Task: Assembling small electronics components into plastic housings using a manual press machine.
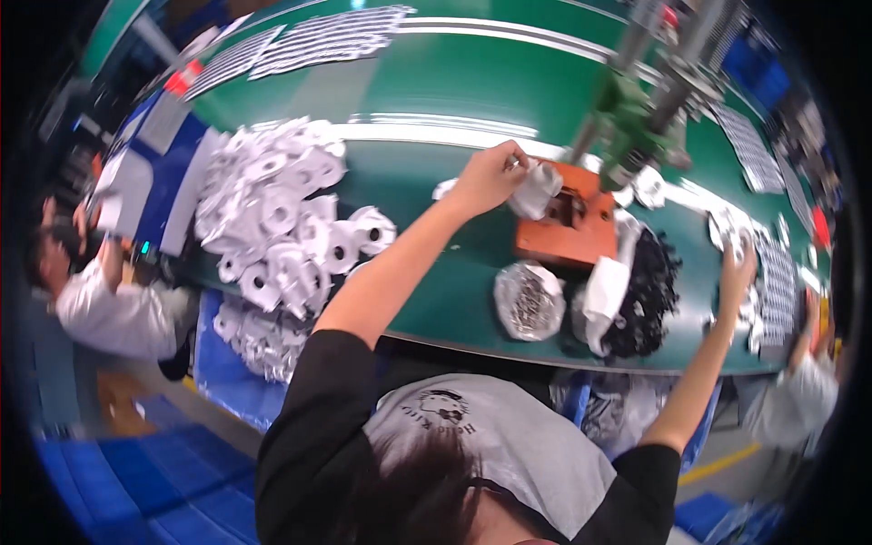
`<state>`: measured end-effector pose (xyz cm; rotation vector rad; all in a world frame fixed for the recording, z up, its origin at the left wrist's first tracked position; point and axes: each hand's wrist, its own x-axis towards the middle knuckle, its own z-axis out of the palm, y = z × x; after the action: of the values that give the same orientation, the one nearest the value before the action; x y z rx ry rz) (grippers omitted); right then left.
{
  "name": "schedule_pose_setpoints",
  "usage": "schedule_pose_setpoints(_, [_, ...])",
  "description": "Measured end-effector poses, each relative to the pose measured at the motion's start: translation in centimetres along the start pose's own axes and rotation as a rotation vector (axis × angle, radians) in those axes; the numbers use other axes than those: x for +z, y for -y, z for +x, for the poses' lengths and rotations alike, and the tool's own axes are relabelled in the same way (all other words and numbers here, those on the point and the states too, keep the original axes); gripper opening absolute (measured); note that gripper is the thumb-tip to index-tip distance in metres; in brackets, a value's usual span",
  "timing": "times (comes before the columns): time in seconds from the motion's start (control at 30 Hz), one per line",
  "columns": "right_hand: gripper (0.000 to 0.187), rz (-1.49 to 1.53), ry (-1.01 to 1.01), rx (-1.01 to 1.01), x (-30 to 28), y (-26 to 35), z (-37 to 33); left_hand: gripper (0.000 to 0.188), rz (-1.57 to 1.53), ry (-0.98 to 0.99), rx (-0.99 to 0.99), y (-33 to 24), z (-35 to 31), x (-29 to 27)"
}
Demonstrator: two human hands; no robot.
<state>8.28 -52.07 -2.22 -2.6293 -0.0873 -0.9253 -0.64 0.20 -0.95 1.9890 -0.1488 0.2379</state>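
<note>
My left hand (490, 181) is closed in a pinch at a white plastic part (536, 193), which is tilted at the left edge of an orange fixture (565, 238). A green press head (631, 136) hangs just beyond and to the right of that fixture. Far to the right, my right hand (738, 272) has its fingers bent around a white plastic part (727, 227) beside several similar ones; the fingertips are small and blurred. An open clear bag of small metal pieces (530, 302) lies in front of the fixture.
A large heap of white plastic parts (282, 204) covers the bench's left side. Small black pieces (647, 300) lie right of the fixture, next to a white roll-like piece (606, 291). Blue bins (227, 381) stand below the bench edge. Other people sit at both sides.
</note>
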Motion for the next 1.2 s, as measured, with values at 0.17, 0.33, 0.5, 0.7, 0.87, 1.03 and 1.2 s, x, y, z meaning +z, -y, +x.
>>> schedule_pose_setpoints(0.17, [0.069,-0.689,0.373,0.65,-0.7,-6.3,-10.9,0.051,0.129,-0.404,-0.041,5.2,3.0,-1.0])
schedule_pose_setpoints(0.33, [0.061,-0.564,0.238,0.61,-0.2,-6.6,-13.2,0.081,0.465,-0.082,-0.082,6.8,2.1,-5.5])
schedule_pose_setpoints(0.5, [0.053,-0.465,0.094,0.599,-0.9,-8.8,-13.6,0.089,1.139,0.489,-0.394,0.4,-7.1,-11.3])
schedule_pose_setpoints(0.7, [0.062,-0.331,-0.151,0.289,-3.8,-0.7,-12.8,0.076,1.064,0.382,-0.474,5.0,-10.8,-12.7])
schedule_pose_setpoints(0.87, [0.052,0.415,-0.183,0.214,-5.6,8.4,-11.7,0.045,0.298,-0.035,-0.198,2.1,-8.8,-10.8])
schedule_pose_setpoints(1.03, [0.067,0.788,0.236,-0.18,-4.2,26.5,-14.9,0.042,-1.007,0.215,-0.462,-5.2,-9.3,-1.6])
schedule_pose_setpoints(1.2, [0.066,0.861,0.172,-0.456,-3.1,33.3,-14.1,0.043,-1.103,0.211,-0.256,-7.9,-10.8,2.7])
